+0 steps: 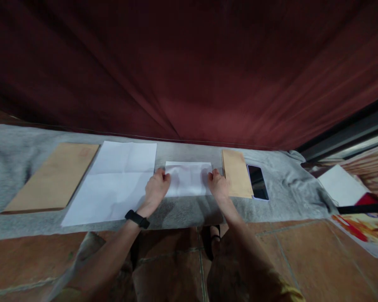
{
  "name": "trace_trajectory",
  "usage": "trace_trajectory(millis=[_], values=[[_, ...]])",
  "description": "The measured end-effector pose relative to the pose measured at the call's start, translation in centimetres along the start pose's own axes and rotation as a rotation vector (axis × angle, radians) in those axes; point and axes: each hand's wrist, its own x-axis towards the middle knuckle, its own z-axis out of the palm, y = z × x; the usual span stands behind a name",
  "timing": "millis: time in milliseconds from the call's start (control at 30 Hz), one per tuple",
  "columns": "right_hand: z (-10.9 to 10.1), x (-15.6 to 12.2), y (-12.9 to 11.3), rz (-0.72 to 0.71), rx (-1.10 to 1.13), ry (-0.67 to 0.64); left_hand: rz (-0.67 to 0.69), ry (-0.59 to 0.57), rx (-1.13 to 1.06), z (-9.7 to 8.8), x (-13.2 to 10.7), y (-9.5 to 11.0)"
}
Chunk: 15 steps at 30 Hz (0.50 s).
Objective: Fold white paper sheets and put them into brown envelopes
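A small folded white paper point(189, 178) lies on a grey cloth-covered ledge point(182, 214). My left hand point(157, 187) rests on its left edge with the fingers curled down onto the paper. My right hand point(218, 184) presses the right edge the same way. A black band sits on my left wrist. A larger white sheet point(113, 184) with fold creases lies flat just left of my left hand. A small brown envelope point(236, 173) lies right of my right hand, with a dark phone point(257, 182) beside it.
A large brown envelope point(52, 178) lies at the left of the cloth. A dark red curtain point(189, 71) hangs behind the ledge. At the right are a white sheet point(342, 184) and a colourful printed surface point(365, 228). Brown floor tiles point(302, 251) lie below.
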Motion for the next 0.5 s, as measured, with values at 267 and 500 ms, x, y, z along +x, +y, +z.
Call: trace_trajectory(millis=[267,500], values=[[0.14,0.07,-0.27,-0.002,-0.028,0.049,-0.005,0.021,-0.016,0.10,0.35,0.05],[0.14,0.13,-0.54,0.001,-0.048,0.075,-0.012,0.026,-0.038,-0.20,0.33,0.40]])
